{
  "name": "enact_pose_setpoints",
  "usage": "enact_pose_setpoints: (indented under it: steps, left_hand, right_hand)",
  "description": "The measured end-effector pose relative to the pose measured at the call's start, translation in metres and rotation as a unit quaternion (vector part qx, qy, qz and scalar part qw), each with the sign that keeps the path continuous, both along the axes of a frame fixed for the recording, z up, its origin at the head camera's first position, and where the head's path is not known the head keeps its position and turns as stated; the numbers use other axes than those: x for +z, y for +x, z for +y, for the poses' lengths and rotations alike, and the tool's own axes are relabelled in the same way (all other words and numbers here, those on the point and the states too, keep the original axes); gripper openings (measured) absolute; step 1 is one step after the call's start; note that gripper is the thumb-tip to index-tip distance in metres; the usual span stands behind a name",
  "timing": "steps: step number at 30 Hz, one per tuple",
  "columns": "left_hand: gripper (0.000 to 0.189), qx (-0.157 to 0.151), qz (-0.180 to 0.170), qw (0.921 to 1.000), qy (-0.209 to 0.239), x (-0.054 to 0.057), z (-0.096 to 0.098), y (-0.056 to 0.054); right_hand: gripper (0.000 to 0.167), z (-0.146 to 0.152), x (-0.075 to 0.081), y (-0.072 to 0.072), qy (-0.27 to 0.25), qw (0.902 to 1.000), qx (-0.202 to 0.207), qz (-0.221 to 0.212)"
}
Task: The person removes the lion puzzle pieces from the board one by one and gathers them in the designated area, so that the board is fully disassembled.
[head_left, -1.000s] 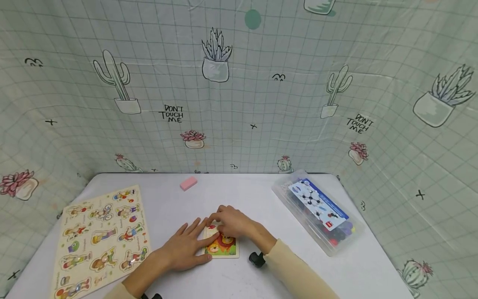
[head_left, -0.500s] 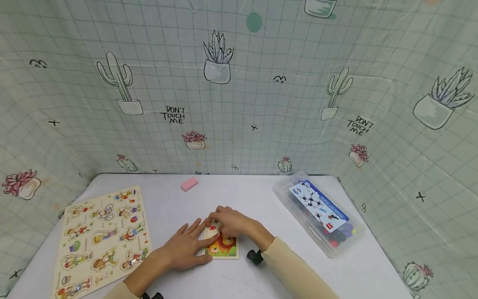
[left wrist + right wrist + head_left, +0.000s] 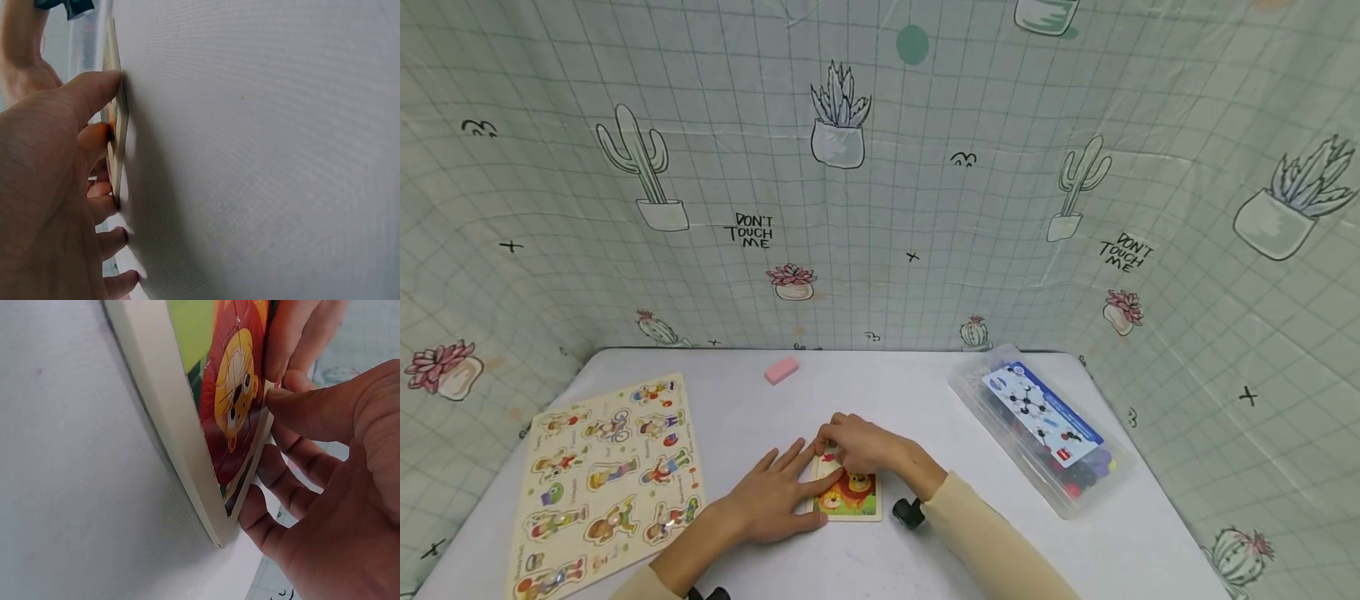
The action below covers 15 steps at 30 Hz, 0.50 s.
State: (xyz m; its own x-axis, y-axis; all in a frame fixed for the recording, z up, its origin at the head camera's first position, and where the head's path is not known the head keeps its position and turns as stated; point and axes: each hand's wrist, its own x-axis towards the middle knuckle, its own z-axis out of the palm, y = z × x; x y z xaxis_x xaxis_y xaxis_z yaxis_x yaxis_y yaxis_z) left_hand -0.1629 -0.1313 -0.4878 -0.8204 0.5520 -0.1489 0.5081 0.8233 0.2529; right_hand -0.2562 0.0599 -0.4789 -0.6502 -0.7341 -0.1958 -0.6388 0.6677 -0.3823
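A small wooden lion puzzle (image 3: 853,502) lies flat on the white table, with a light wooden border round its picture. Across its left side rests my left hand (image 3: 767,502), fingers spread and mostly straight; the thumb is at the near left corner and the index finger reaches onto the picture. My right hand (image 3: 867,446) is at the far edge with curled fingers. In the right wrist view, its thumb (image 3: 306,412) touches the puzzle's surface near that edge and the other fingers bend against the edge. The hands hide the puzzle's upper part.
To the left lies a large wooden peg puzzle board (image 3: 602,492) with several figures. A pink eraser-like block (image 3: 782,370) sits toward the back. At right stands a clear plastic case (image 3: 1037,429) of molecule model parts. A patterned curtain (image 3: 880,208) surrounds the table.
The hands and the lion puzzle stay almost in place. The black wrist device by the right sleeve shifts slightly left, and the head view tilts a little.
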Motion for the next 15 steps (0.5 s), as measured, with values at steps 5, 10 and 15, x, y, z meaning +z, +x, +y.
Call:
enact_pose_setpoints:
  steps: [5, 10, 15]
  left_hand:
    - [0.063, 0.0, 0.0, 1.0, -0.002, 0.0017, 0.0006, 0.0003]
    - [0.063, 0.001, -0.006, 1.0, 0.0, 0.0029, 0.0006, 0.0008]
    - [0.063, -0.001, -0.013, 0.9999, 0.003, 0.0059, 0.0003, 0.0018]
  right_hand:
    - [0.026, -0.0025, 0.001, -0.0016, 0.0, 1.0, -0.001, -0.003]
    - [0.023, -0.0046, 0.0033, -0.0015, -0.001, 1.0, 0.002, -0.007]
    - [0.024, -0.0067, 0.0054, -0.001, -0.012, 0.9997, 0.0, -0.023]
